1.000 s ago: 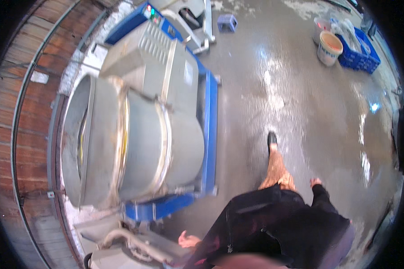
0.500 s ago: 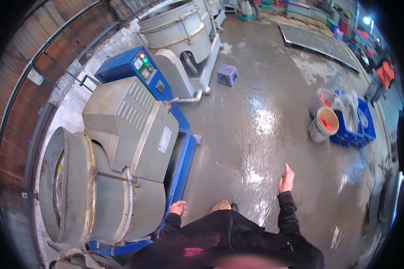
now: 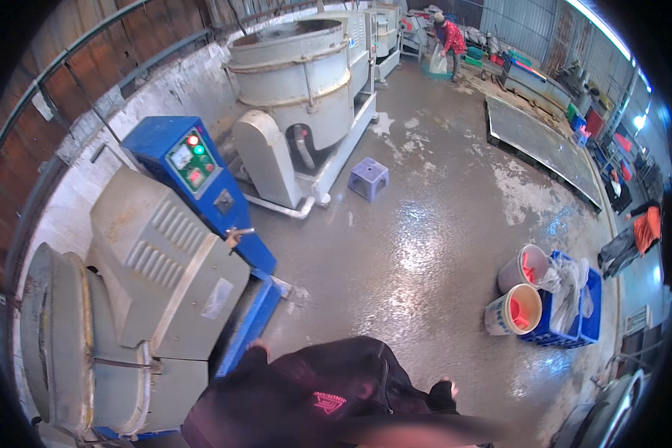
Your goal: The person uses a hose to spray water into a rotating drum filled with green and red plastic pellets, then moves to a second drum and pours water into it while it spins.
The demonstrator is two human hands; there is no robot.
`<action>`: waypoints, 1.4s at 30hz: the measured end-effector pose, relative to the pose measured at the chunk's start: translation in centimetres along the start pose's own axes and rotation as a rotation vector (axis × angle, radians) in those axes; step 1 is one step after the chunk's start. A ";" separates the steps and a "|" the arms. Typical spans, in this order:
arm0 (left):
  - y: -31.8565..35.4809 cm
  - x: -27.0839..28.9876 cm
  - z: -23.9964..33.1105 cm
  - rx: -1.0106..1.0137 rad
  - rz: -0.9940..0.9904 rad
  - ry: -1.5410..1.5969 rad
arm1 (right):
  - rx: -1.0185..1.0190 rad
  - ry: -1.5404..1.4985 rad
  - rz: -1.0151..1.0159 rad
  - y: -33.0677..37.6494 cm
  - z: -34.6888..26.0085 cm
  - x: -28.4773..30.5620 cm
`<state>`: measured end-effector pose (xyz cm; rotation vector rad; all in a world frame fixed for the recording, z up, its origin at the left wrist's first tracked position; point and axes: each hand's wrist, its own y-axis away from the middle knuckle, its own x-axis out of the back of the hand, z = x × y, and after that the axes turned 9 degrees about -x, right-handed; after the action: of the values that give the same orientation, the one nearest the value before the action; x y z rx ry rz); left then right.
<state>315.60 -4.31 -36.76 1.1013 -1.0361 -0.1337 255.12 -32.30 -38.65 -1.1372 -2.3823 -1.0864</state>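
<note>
Peeking past dark sleeves, only fingertips show: the left hand (image 3: pixel 257 346) sits just beside the blue frame (image 3: pixel 250 317) of the grey drum machine (image 3: pixel 119 313), and the right hand (image 3: pixel 449 387) hangs over the wet floor (image 3: pixel 425 246). Whether the fingers are wide or narrow I cannot tell; neither hand holds anything visible.

Against half a second ago, the view has tilted up: the right hand, then raised with fingers spread, is now lower and nearly hidden, and a far person (image 3: pixel 448 37) in red has come into sight.

Two buckets (image 3: pixel 517 308) stand touching a blue crate (image 3: pixel 567 321); something red lies inside each, and pale cloth drapes the crate. A small purple stool (image 3: pixel 369 179) stands near the round vat (image 3: pixel 295 67).

The person's torso blurs the lower edge.
</note>
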 end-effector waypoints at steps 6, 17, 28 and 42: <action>-11.0 27.1 21.5 -0.339 0.678 0.234 | 0.052 0.395 0.194 -8.6 -5.2 -1.1; -24.6 51.5 42.5 -0.355 0.253 0.323 | 0.634 0.598 0.322 -15.8 -40.8 -31.5; -29.1 60.8 29.2 0.415 0.820 0.749 | 1.926 0.293 -0.279 19.5 -84.6 -66.8; -54.6 83.8 13.3 0.410 0.831 0.648 | 2.123 -0.120 -1.201 60.0 -102.2 -91.7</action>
<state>372.74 -86.87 -26.57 0.8878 -0.8566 1.0741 353.90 -132.92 12.04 0.9887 -2.2278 1.4231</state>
